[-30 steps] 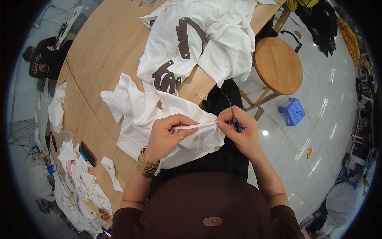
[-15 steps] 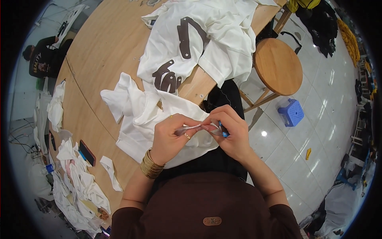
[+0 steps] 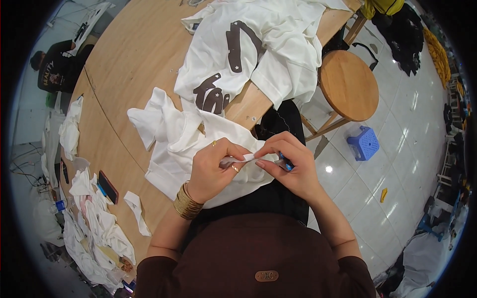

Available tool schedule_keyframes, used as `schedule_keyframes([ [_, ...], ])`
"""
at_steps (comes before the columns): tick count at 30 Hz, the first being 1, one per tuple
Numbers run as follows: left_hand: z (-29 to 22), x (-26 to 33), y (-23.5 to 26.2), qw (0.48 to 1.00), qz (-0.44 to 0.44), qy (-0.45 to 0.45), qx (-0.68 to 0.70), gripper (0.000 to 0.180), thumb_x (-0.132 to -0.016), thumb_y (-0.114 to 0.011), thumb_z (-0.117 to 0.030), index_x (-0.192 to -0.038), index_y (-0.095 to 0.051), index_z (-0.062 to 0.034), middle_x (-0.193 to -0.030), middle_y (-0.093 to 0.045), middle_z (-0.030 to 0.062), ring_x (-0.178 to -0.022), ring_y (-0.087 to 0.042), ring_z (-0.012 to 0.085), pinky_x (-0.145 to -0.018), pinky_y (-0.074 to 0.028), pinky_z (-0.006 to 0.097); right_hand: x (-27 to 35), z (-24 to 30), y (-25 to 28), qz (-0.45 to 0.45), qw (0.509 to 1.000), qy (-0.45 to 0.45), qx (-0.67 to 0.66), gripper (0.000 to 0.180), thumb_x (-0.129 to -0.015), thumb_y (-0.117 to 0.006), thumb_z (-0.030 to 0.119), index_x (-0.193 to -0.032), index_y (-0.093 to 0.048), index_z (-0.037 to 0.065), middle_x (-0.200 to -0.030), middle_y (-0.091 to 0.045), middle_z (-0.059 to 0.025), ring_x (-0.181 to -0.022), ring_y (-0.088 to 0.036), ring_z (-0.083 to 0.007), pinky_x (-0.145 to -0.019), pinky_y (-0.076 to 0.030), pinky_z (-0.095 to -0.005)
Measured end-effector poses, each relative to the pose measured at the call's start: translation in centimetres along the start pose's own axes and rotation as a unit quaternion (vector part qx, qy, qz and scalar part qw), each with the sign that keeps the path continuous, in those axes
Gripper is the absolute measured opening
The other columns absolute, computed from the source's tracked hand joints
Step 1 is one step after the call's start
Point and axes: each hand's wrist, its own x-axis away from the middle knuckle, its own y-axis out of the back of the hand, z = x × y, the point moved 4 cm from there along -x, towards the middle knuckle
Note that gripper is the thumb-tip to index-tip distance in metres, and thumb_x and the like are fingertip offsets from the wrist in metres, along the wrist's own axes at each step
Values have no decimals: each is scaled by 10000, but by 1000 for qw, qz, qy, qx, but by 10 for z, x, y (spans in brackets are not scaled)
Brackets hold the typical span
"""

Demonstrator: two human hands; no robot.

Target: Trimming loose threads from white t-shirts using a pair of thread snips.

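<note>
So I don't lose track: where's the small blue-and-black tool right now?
In the head view, the small blue-and-black tool sits within the right hand, just right of centre, beside the white garment.

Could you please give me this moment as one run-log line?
left hand: pinching white fabric; right hand: at same fabric, holding partly blue tool; ahead: printed white cloth on wooden table; right: round stool

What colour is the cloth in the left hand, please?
The cloth is white, clearest in head view.
</note>
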Motion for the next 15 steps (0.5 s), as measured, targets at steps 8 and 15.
schedule_keyframes([
  [8, -9, -2, -3, 997, 16, -67, -17, 252, -701, -660, 64, -799, -450, -34, -833, -659, 104, -700, -626, 123, -592, -500, 227, 1, 0, -9, 6, 1000, 5, 10, 194, -687, -709, -20, -852, -639, 53, -889, -550, -50, -780, -566, -163, -650, -452, -259],
  [15, -4, 2, -5, 998, 2, -53, -21, 232, -687, -677, 32, -789, -481, -40, -787, -653, 103, -673, -639, 222, -578, -505, 295, 2, -9, 2, -12, 997, -46, -58, 189, -734, -645, -9, -895, -565, 48, -849, -504, -69, -761, -548, -212, -654, -444, -295],
])
